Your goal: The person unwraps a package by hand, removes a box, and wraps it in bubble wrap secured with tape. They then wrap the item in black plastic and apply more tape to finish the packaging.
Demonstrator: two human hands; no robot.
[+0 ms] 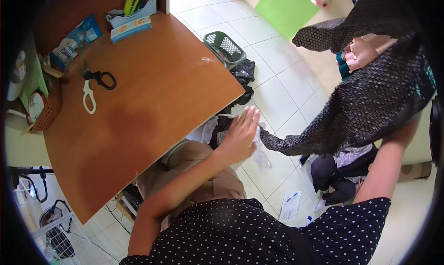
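A sheet of black bubble wrap [365, 107] is up in the air at the right, spread and twisted, with a narrow end trailing left. My right arm is raised to its right side; the wrap and the dark view edge hide that hand, and the lifted sheet hangs from it. My left hand [241, 134] is just off the table's front edge, open with fingers straight and close together. The wrap's narrow end comes right up beside this hand. Clear plastic [261, 156] shows just below the hand, over the floor.
On the brown table [157, 89] lie black-and-white scissors [95, 85], blue packets [83, 33] and a small box [131, 29]. A green basket [225, 47] and black plastic stand beyond its edge. Another person [340, 172] sits low at the right, near a sheet [290, 206] on the tiles.
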